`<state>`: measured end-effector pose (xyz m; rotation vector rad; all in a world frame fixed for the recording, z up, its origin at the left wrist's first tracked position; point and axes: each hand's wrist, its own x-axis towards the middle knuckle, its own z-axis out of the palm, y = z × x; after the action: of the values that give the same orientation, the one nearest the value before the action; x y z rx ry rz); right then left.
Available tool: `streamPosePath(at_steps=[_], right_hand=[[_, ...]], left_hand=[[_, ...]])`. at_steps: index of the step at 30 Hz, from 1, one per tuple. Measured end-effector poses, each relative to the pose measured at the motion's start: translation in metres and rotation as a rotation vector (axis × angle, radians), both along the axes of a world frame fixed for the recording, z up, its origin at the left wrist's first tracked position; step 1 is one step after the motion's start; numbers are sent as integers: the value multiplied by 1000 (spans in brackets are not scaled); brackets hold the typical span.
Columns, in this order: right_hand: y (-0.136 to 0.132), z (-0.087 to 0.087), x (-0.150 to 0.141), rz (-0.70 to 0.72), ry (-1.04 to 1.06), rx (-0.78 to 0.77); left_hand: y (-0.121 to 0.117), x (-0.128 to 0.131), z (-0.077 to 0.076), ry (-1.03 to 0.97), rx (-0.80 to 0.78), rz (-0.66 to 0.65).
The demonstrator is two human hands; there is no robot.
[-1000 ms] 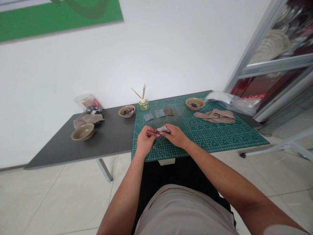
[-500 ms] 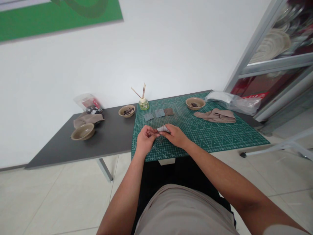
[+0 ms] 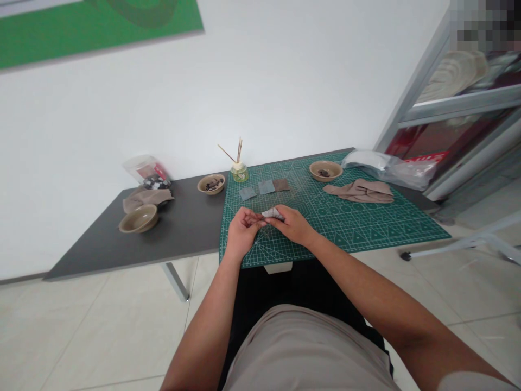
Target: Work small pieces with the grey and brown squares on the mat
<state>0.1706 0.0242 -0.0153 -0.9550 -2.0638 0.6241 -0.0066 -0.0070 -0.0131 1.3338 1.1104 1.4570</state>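
Both my hands meet close to the near edge of the green cutting mat (image 3: 378, 225). A small piece of grey cloth (image 3: 269, 213), folded or bunched, lies between the fingers of my right hand (image 3: 293, 224), which is closed on it. My left hand (image 3: 241, 231) is closed too, its fingertips pinched at the cloth's left end; whatever sits inside that pinch is hidden. Just beyond my hands lie two small grey-blue cloth squares, the left one (image 3: 247, 194) and the middle one (image 3: 266, 187), beside a brown square (image 3: 281, 185).
A bowl with dark bits (image 3: 326, 176) and a crumpled brown cloth (image 3: 362, 192) lie on the right. To the left are a bowl of small pieces (image 3: 206, 190), another bowl (image 3: 138, 224), a brown cloth (image 3: 142, 200) and a clear jar (image 3: 142, 169). A reed diffuser (image 3: 239, 172) stands behind.
The camera view has shifted very slightly. My hands keep the same hold on the grey cloth, and nothing else has visibly moved.
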Motion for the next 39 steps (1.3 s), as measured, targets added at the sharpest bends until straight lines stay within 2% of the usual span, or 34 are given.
streamPosePath(at_steps=[12, 18, 21, 24, 28, 34, 39], right_hand=[[-1, 1, 0, 15, 8, -13], [-2, 2, 1, -7, 52, -22], [-2, 3, 1, -65, 95, -8], [-3, 4, 1, -142, 132, 38], [-4, 5, 0, -115, 142, 129], [-5, 4, -2, -103, 89, 196], [-6, -3, -5, -129, -44, 314]], left_hand=[[-1, 0, 3, -11, -2, -31], [0, -1, 1, 34, 9, -34], [-1, -1, 2, 71, -15, -15], [-1, 1, 3, 61, -49, 45], [0, 3, 2, 59, -54, 133], [7, -3, -5, 4, -51, 94], [7, -5, -3, 90, -29, 117]])
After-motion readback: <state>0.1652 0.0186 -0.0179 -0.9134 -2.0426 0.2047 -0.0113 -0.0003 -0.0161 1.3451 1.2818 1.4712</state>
